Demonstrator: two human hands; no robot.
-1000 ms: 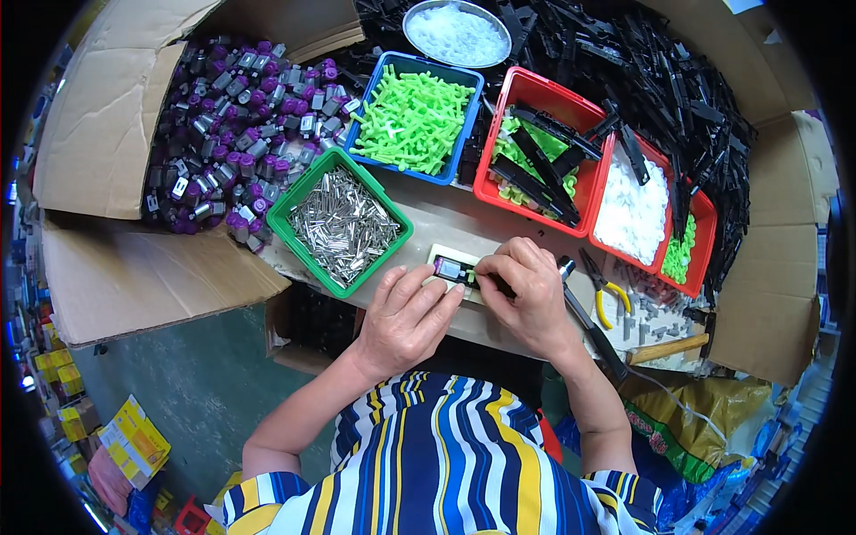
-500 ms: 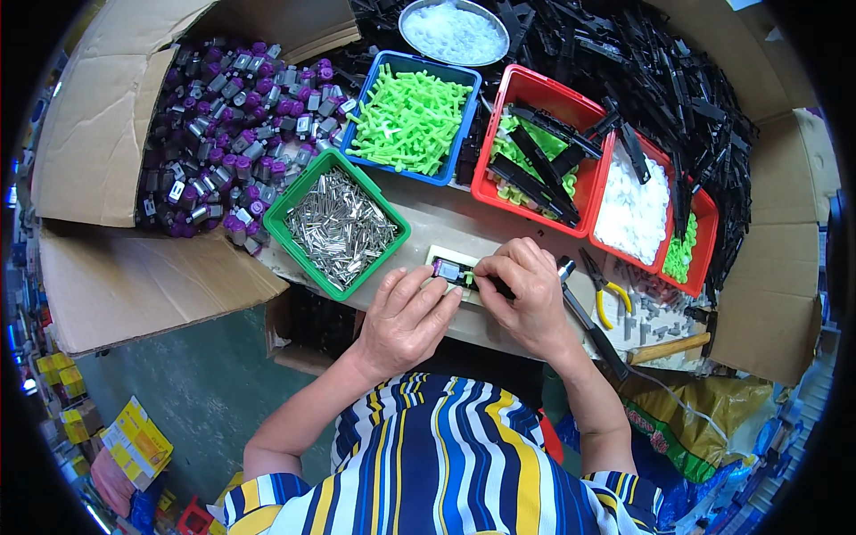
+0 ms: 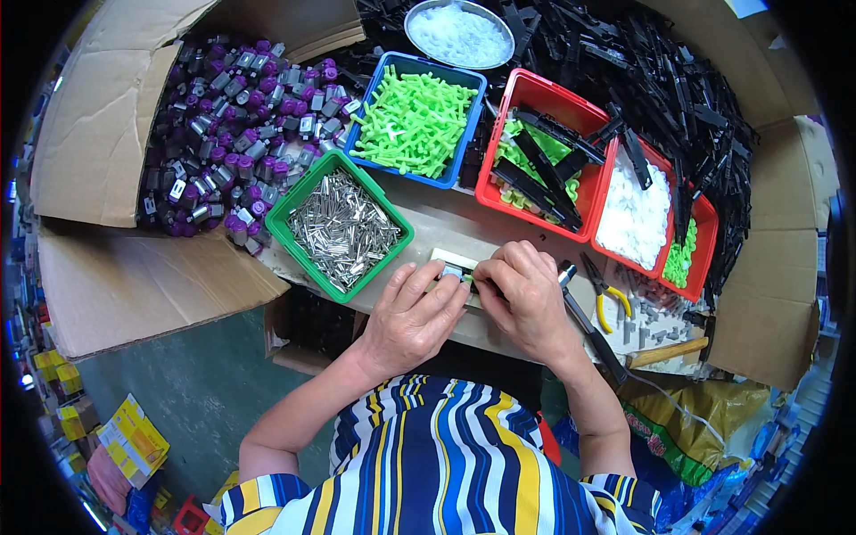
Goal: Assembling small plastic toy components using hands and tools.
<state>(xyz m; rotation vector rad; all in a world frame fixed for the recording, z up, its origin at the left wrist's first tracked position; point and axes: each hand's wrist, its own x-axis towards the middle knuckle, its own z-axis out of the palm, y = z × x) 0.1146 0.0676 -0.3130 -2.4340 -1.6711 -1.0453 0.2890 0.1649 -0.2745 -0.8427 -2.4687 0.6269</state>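
Observation:
In front of me a small cream block (image 3: 452, 259) lies at the table's near edge. On it sits a small grey motor (image 3: 453, 272) in a black housing, partly hidden by my fingers. My left hand (image 3: 410, 319) reaches in from the left, its fingertips pressed together over the motor. A bit of a light green piece (image 3: 467, 277) shows between the two hands. From the right, my right hand (image 3: 528, 299) pinches at the housing's right end with thumb and forefinger. What lies between those fingertips is hidden.
Beyond the hands stand a green bin (image 3: 397, 242) of metal pins, a blue bin (image 3: 355, 153) of green parts and red bins (image 3: 486, 198). Cardboard boxes hold purple-grey motors (image 3: 245, 165) and black housings (image 3: 660, 80). At right lie a hammer (image 3: 588, 330) and yellow-handled pliers (image 3: 603, 312).
My left fingers have slid slightly right over the motor, covering its purple end. The right hand keeps its pinch almost in place. The whole view has shifted a little.

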